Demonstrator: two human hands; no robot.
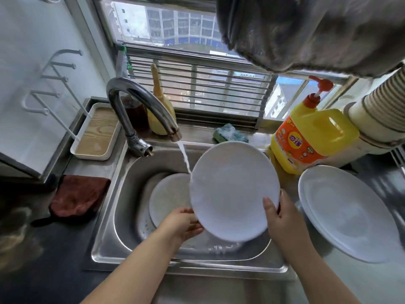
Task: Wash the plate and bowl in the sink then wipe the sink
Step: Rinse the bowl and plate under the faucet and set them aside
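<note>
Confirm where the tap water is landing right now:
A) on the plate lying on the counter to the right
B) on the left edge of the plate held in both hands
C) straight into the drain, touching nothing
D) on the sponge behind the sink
B: the stream from the faucet meets the left rim of the held plate, gripped by the left hand and right hand over the sink.

Daylight enters through the window (175, 25) behind the sink (109, 227); exposure is even and moderately bright. Glare on the sink rim and tap (140, 99). The lower left is dark, with little detail. Strong wide-angle bending at the edges. The grey mass (306, 29) at top right is blurred. Centre acceptably sharp.
</note>
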